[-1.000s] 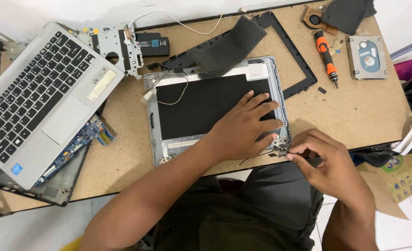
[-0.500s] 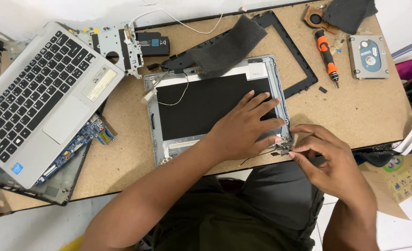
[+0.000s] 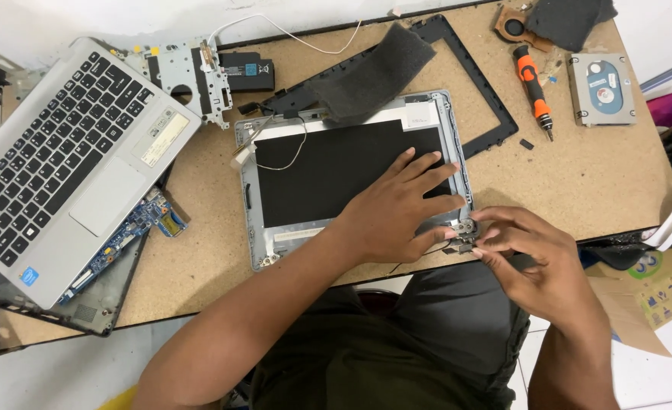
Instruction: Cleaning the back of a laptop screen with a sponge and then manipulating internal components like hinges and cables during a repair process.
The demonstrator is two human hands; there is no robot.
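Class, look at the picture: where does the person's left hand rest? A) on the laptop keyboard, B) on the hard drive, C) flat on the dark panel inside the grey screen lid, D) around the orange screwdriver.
C: the left hand lies spread on the dark panel of the grey screen lid, while the right hand fingers the metal hinge at the lid's corner.

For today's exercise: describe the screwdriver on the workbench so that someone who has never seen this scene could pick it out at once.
Start at the chipboard table and look to its far right corner, between the black screen bezel and the silver hard drive. The screwdriver lies there, tip toward the person. It alone has an orange and black handle.
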